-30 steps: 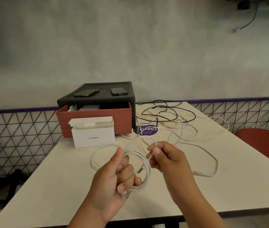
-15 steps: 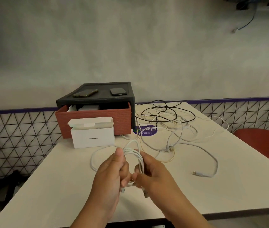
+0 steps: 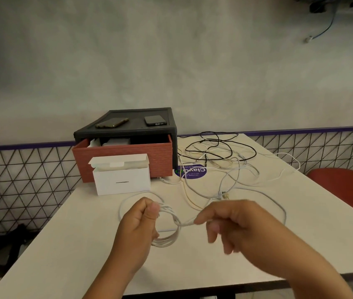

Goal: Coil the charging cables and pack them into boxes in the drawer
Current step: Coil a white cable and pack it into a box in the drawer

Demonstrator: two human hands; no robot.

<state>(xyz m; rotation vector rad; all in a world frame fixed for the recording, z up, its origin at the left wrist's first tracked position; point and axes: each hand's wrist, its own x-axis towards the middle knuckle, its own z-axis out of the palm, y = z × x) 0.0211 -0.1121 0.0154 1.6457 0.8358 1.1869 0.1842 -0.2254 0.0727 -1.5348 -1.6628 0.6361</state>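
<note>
While the left hand [image 3: 138, 225] gripped a coil of white cable [image 3: 167, 242] in its curled fingers, the right hand [image 3: 236, 227] pinched the free end of the same cable between thumb and forefinger, just beside the coil. The coil was held above the near part of the table [image 3: 74, 244]. Behind it stood a white box [image 3: 121, 180] with its lid open, just in front of the red drawer [image 3: 128, 156], which was pulled out of a black cabinet [image 3: 124, 134]. Two phones [image 3: 112, 123] lay on the cabinet. More cables [image 3: 214, 156] lay tangled on the table, to the right of the drawer.
</note>
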